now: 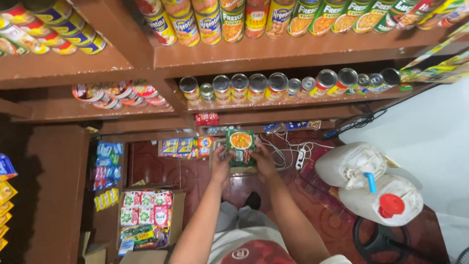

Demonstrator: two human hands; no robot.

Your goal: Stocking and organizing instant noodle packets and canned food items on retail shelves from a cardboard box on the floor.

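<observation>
Below the can shelves, you are reaching both arms straight out and down, holding a green packet (pixel 241 147) over the red floor (pixel 195 181). Your left hand (pixel 221 164) is gripping its left edge and your right hand (pixel 264 160) its right edge, fingers curled round. The packet is facing you, long axis running near to far, white jugs (pixel 371 186) to its right.

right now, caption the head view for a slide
Both hands, left and right, hold a green packet below shelves of cans.
</observation>
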